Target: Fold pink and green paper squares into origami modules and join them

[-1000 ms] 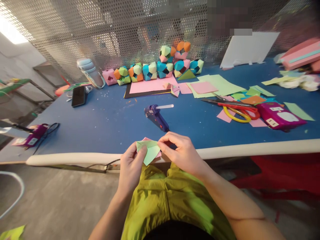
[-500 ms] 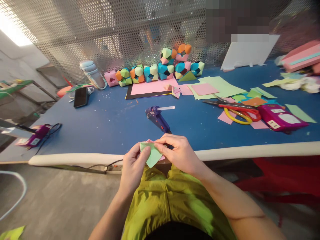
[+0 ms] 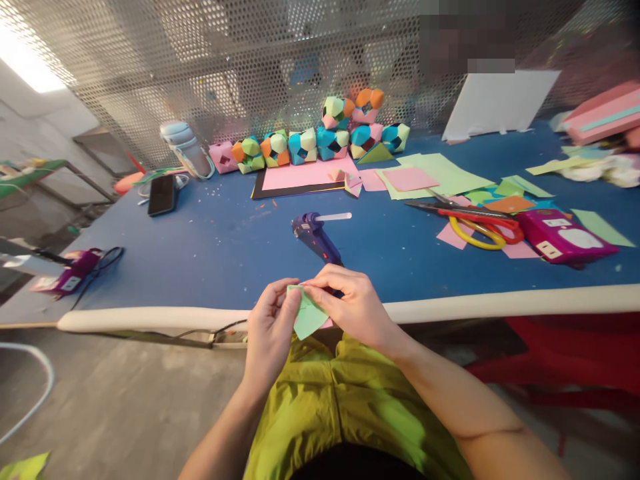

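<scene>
Between my two hands, over the table's front edge, is a piece of folded light-green paper (image 3: 310, 319) with a bit of pink paper showing behind its lower right side. My left hand (image 3: 273, 317) pinches its left side, thumb lying on the green face. At the upper right edge, the thumb and fingers of my right hand (image 3: 353, 300) are closed on it. Just beyond my hands a dark blue glue gun (image 3: 317, 240) lies on the table, a white glue stick poking out of its back end; its lower part is hidden by my right hand.
Folded paper balls (image 3: 303, 147) line the mesh at the back. Scissors (image 3: 483, 227) lie on paper scraps beside a purple power socket (image 3: 565, 237) at right. A phone (image 3: 163, 195) and a bottle (image 3: 186, 148) stand left. White padding (image 3: 160, 319) covers the table's front edge.
The green paper has tilted and shifted slightly right between my hands. My left hand has moved a little to the right, closer to my right hand's fingertips.
</scene>
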The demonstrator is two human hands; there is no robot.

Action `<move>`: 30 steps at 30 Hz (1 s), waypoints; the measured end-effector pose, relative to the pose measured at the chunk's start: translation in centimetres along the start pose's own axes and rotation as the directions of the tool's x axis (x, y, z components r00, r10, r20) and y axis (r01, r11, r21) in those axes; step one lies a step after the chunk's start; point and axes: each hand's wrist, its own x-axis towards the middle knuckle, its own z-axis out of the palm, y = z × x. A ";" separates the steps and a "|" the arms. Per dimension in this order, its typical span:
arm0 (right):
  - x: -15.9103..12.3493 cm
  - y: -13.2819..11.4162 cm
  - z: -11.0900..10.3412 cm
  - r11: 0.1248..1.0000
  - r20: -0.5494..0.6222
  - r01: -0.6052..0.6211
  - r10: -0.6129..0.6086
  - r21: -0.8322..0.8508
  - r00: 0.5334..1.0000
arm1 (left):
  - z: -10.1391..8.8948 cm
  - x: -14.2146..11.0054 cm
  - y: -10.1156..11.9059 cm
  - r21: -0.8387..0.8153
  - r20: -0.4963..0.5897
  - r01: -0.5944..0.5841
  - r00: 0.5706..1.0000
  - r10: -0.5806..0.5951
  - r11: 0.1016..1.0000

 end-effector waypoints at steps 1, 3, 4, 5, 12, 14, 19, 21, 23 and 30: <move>0.0 0.0 0.0 1.000 0.003 -0.001 0.001 -0.004 1.000 | 0.0 0.0 0.0 0.019 -0.020 -0.017 1.000 0.017 1.000; 0.0 0.0 -0.1 1.000 0.008 -0.005 0.005 -0.012 1.000 | 0.0 0.0 -0.1 0.054 -0.036 -0.039 0.999 0.041 0.998; 0.0 0.0 -0.1 1.000 0.010 -0.009 0.009 -0.015 1.000 | 0.0 0.0 -0.2 0.053 -0.034 -0.039 0.999 0.041 0.998; 0.0 0.0 -0.2 1.000 0.012 -0.014 0.014 -0.016 1.000 | 0.0 0.0 -0.2 0.037 -0.034 -0.029 0.999 0.030 0.999; 0.2 -0.2 -0.4 1.000 0.041 0.000 0.000 -0.004 0.999 | 0.1 -0.1 -0.9 -0.080 -0.044 0.005 0.999 -0.008 0.997; 0.2 -0.3 -0.4 1.000 0.043 0.003 -0.003 -0.008 0.999 | 0.1 0.0 -0.9 -0.076 -0.041 -0.002 0.999 -0.001 0.997; 0.1 -0.3 -0.4 1.000 0.054 0.004 -0.004 -0.012 0.999 | 0.1 -0.1 -0.3 -0.001 -0.017 -0.021 1.000 0.021 1.000; 0.0 -0.4 -0.4 1.000 0.050 -0.004 0.005 -0.005 0.999 | 0.2 -0.2 0.0 0.059 -0.031 -0.053 0.998 0.055 0.997; 0.0 -0.4 -0.4 0.999 0.041 -0.030 0.029 0.014 0.999 | 0.3 -0.3 0.2 0.102 -0.045 -0.091 0.994 0.096 0.991; 0.1 -0.4 -0.3 0.999 0.037 -0.028 0.027 0.021 0.999 | 0.3 -0.3 0.0 -0.004 -0.009 -0.021 1.000 0.021 1.000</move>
